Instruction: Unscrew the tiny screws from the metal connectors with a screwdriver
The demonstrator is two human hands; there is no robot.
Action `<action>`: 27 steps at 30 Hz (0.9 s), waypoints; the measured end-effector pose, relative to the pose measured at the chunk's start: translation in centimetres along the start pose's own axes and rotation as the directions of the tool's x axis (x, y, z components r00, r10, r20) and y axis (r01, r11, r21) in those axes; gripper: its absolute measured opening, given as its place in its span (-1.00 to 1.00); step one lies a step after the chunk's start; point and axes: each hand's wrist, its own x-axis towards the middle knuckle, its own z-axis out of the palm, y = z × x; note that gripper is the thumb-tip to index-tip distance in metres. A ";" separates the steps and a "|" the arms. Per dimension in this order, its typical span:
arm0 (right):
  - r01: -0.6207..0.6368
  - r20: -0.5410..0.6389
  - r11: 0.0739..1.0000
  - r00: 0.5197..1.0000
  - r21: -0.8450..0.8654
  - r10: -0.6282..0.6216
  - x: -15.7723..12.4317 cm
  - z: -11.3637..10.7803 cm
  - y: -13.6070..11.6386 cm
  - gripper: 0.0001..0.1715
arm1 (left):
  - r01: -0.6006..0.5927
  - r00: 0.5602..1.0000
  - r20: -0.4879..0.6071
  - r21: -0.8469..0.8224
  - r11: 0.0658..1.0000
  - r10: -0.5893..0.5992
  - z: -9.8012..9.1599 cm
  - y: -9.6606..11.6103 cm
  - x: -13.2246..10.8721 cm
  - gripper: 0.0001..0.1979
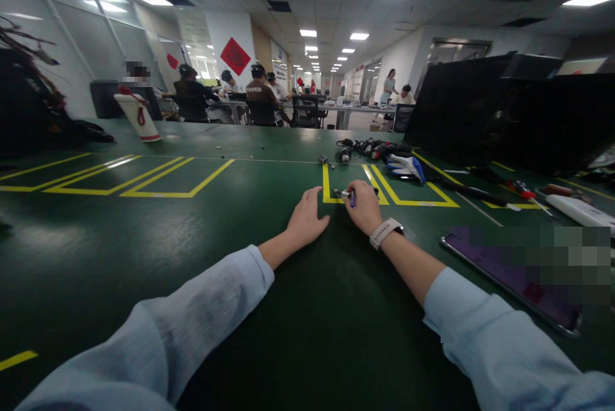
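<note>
My left hand (305, 217) hovers over or rests on the green table (230, 238), fingers stretched forward and thumb apart, with nothing in it. Opposite it, my right hand (366, 207) is closed around a small pen-like piece (353, 198) with a purple part and a metal tip pointing left; its exact kind is too small to make out. That hand is over a yellow tape outline (327, 188) on the tabletop. Just beyond lies a small metal cylinder (323, 159). A pale watch (384, 232) is on my right wrist.
Dark tools and parts (368, 148) lie heaped at the back, near a blue-and-white glove (405, 168). A phone (514, 283), a red-handled screwdriver (523, 191) and black monitors (461, 104) are on the right. A white cup (138, 118) stands back left. People sit beyond.
</note>
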 end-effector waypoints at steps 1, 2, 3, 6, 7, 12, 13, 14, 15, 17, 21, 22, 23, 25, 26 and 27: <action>-0.019 -0.001 1.000 1.000 -0.014 0.019 0.1 0.0 0.3 -0.89 | 0.011 1.000 0.017 0.007 1.000 -0.011 0.0 0.0 0.0 -0.37; -0.037 -0.001 0.999 0.999 -0.025 0.037 0.1 -0.1 0.5 -0.90 | 0.019 0.999 0.033 0.015 1.000 -0.020 -0.1 0.1 0.0 -0.37; -0.053 0.000 0.998 0.999 -0.034 0.053 0.2 -0.1 0.7 -0.92 | 0.027 0.999 0.046 0.022 0.999 -0.028 -0.2 0.1 0.0 -0.38; -0.112 -0.022 0.992 0.994 -0.052 0.111 0.8 -0.5 1.5 -0.94 | 0.057 0.996 0.068 0.036 0.998 -0.060 -0.4 0.3 0.0 -0.40; -0.141 -0.038 0.988 0.990 -0.057 0.139 1.1 -0.7 1.9 -0.93 | 0.071 0.994 0.075 0.038 0.997 -0.074 -0.4 0.3 0.0 -0.41; -0.319 -0.080 0.946 0.946 -0.058 0.314 2.3 -1.8 5.5 -0.79 | 0.095 0.985 0.142 0.029 0.995 -0.098 -0.4 0.5 0.1 -0.48; -0.342 -0.062 0.938 0.939 -0.055 0.338 2.4 -1.8 6.2 -0.74 | 0.089 0.984 0.155 0.027 0.996 -0.092 -0.4 0.5 0.1 -0.48; -0.361 -0.045 0.931 0.932 -0.051 0.359 2.4 -1.7 6.8 -0.70 | 0.087 0.982 0.167 0.029 0.996 -0.091 -0.4 0.6 0.1 -0.47; -0.375 -0.031 0.926 0.927 -0.045 0.373 2.4 -1.6 7.3 -0.66 | 0.089 0.980 0.176 0.032 0.996 -0.093 -0.4 0.6 0.1 -0.47; -0.386 -0.016 0.922 0.923 -0.030 0.385 2.3 -1.2 7.9 -0.66 | 0.098 0.976 0.190 0.037 0.995 -0.103 -0.5 0.7 0.1 -0.47; -0.372 -0.059 0.928 0.926 0.017 0.373 2.0 -1.3 7.5 -0.76 | 0.085 0.980 0.181 0.014 0.996 -0.087 -0.6 0.7 -0.1 -0.49; -0.363 -0.084 0.931 0.927 0.034 0.365 2.0 -1.6 7.2 -0.78 | 0.077 0.983 0.168 0.005 0.997 -0.077 -0.7 0.7 -0.2 -0.50; -0.351 -0.112 0.935 0.928 0.053 0.355 1.9 -1.9 6.7 -0.80 | 0.066 0.986 0.151 -0.002 0.998 -0.065 -0.8 0.7 -0.3 -0.51; -0.316 -0.175 0.944 0.928 0.098 0.328 1.7 -2.4 5.5 -0.82 | 0.027 0.995 0.097 -0.008 1.000 -0.026 -1.0 0.8 -0.7 -0.55; -0.293 -0.202 0.948 0.928 0.121 0.313 1.5 -2.6 4.7 -0.81 | -0.008 0.998 0.059 -0.001 1.000 0.008 -1.2 1.0 -1.0 -0.56; -0.265 -0.219 0.953 0.931 0.146 0.292 1.2 -2.7 3.8 -0.80 | -0.055 0.998 0.017 0.014 0.998 0.054 -1.4 1.1 -1.3 -0.57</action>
